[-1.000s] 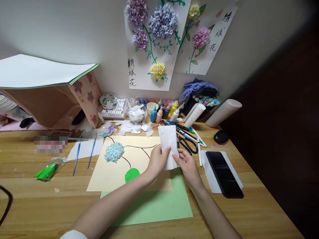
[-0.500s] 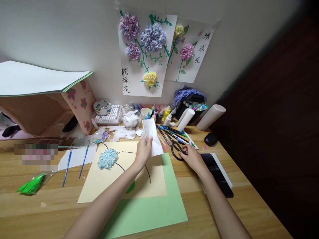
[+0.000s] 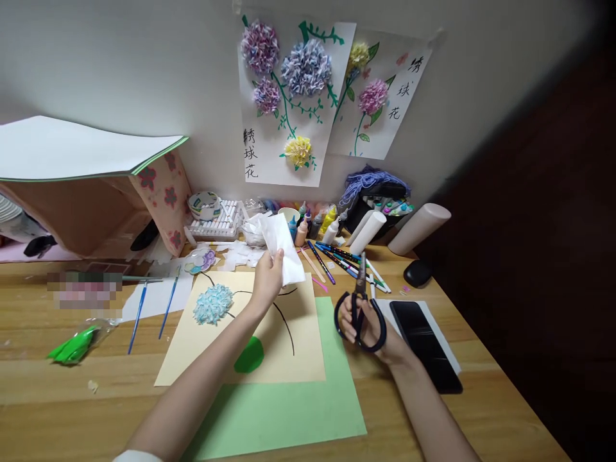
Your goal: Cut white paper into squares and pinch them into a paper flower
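Here's a wood-grained desk (image 3: 48, 417) against a pale wall (image 3: 144, 64), two flower posters (image 3: 294, 109) hanging there. A smooth cream sheet (image 3: 305, 330) overlaps a green sheet (image 3: 293, 417) and carries a ruffled, rounded blue flower (image 3: 213, 305) and a flat green disc (image 3: 249, 355). The left hand (image 3: 267, 280) pinches soft, oblong white paper (image 3: 285, 255) above the cream sheet's far edge, long axis slanting away and leftward. And the right hand (image 3: 368, 327) grips black-handled scissors (image 3: 360, 292), held between green sheet and smartphone (image 3: 423, 346), metal blades nearly together, pointing away towards the wall, long axis almost straight up the view.
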A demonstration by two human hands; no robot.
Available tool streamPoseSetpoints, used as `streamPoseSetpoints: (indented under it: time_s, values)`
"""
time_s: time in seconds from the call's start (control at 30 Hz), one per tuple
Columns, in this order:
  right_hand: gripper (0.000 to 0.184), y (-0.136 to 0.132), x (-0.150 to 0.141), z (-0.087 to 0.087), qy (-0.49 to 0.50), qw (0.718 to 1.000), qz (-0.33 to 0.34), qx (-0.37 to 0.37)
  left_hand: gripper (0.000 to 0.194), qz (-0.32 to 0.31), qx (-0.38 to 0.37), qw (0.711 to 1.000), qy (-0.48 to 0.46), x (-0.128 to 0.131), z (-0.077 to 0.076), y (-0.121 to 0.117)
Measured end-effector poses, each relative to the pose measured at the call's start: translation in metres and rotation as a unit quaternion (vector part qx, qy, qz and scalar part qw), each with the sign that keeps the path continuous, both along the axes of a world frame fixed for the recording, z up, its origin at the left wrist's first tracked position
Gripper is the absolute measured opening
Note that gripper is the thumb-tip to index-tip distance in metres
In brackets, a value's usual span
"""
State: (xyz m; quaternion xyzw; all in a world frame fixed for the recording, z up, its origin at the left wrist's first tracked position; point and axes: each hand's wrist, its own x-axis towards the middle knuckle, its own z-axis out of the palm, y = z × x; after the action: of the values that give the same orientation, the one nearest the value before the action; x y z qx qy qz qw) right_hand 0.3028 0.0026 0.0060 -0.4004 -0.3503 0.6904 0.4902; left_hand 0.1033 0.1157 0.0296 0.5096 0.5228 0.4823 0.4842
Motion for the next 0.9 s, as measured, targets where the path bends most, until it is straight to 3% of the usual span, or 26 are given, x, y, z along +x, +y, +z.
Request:
streamPoseSetpoints:
  time_s: [0.13,0.27,0.7,0.9]
  values:
    - [0.075,-0.012,-0.036,-0.007,0.163,0.976,0.146,-0.019,0.024,0.040,0.008,0.999,-0.006,-0.002,-0.004,0.003]
    - [0.083,-0.020,-0.055,-0.018,0.226,0.948,0.221,-0.030,0.025,0.061,0.011,0.998,-0.012,0.000,-0.008,0.004]
    - [0.088,-0.014,-0.053,-0.018,0.221,0.961,0.164,-0.033,0.029,0.006,-0.012,0.998,-0.068,0.021,-0.011,-0.011]
    - [0.086,-0.013,-0.051,-0.021,0.234,0.963,0.132,-0.031,0.029,0.016,0.000,0.996,-0.083,0.023,-0.017,-0.012]
